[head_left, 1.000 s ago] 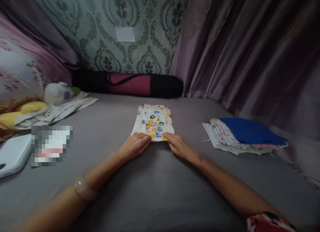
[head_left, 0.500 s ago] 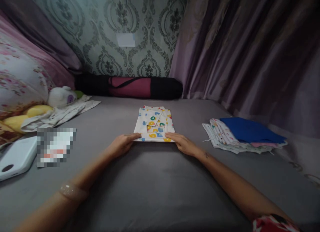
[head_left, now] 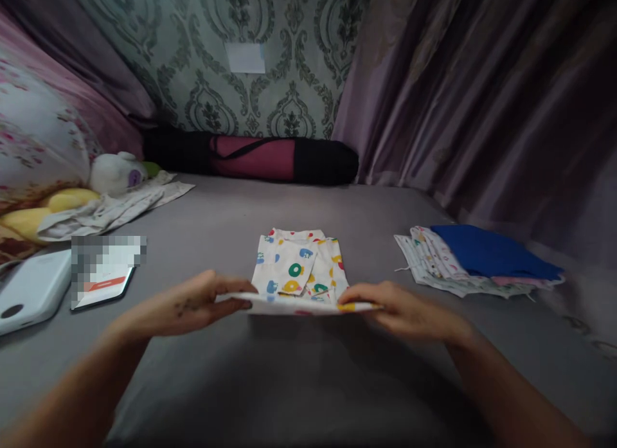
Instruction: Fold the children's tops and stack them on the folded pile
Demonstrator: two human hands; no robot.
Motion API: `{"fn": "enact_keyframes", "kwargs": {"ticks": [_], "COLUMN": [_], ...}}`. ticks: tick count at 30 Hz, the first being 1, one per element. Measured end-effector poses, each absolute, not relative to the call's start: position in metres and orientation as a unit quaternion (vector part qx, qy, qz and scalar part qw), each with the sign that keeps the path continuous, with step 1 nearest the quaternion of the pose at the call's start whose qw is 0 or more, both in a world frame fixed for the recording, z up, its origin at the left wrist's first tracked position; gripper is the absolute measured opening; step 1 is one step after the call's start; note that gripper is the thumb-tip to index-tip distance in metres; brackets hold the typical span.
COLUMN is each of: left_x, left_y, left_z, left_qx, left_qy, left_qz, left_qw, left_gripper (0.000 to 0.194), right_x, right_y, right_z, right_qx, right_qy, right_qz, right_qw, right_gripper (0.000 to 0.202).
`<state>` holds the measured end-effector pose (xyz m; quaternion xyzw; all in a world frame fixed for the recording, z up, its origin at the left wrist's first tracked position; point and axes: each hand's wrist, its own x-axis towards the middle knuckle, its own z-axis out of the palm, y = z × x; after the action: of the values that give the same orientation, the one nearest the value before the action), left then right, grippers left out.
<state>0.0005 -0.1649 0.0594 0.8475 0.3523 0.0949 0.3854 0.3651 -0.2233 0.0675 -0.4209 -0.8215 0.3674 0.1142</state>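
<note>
A white shirt (head_left: 289, 261) with a colourful print lies partly folded on the grey bed sheet (head_left: 308, 207), its collar pointing away from me. My left hand (head_left: 207, 303) pinches the left corner of its near edge between thumb and fingers. On the other corner my right hand (head_left: 400, 308) has the same kind of grip. Between the two hands the near edge is raised off the sheet and stretched fairly straight. The rest of the shirt lies flat beyond it.
Folded clothes with a blue piece (head_left: 491, 250) on top lie at right. At left are a white device (head_left: 36, 290), a partly blurred phone (head_left: 103, 284), a plush toy (head_left: 116, 171) and a crumpled cloth (head_left: 116, 207). A black and maroon bag (head_left: 253, 157) lies along the wall.
Both hands have lifted the shirt's near edge off the bed and moved apart, closer to me. The edge lay flat before. The camera view has tilted slightly down.
</note>
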Motion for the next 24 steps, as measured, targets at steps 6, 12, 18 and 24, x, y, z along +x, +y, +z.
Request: {"fn": "enact_keyframes", "kwargs": {"ticks": [6,12,18,24], "left_x": [0.035,0.072,0.081,0.080], "left_y": [-0.112,-0.060,-0.048,-0.053], "left_z": [0.022,-0.018,-0.043,-0.048], "left_qx": [0.640,0.628,0.671,0.698], "left_qy": [0.504,0.650,0.683,0.695], "left_qz": [0.361,0.350,0.252,0.154], "left_qw": [0.454,0.245,0.142,0.078], "left_gripper": [0.032,0.020,0.020,0.024], "right_x": [0.350,0.334,0.326,0.314], "right_y": [-0.151,-0.086,-0.077,-0.088], "right_z": [0.024,-0.019,-0.024,-0.022], "right_qx": [-0.551,-0.720,-0.764,-0.772], "right_qy": [-0.586,-0.587,-0.626,-0.630], "right_qz": [0.442,0.204,0.091,0.051], "right_qw": [0.397,0.309,0.132,0.076], "right_gripper": [0.026,0.021,0.030,0.035]}}
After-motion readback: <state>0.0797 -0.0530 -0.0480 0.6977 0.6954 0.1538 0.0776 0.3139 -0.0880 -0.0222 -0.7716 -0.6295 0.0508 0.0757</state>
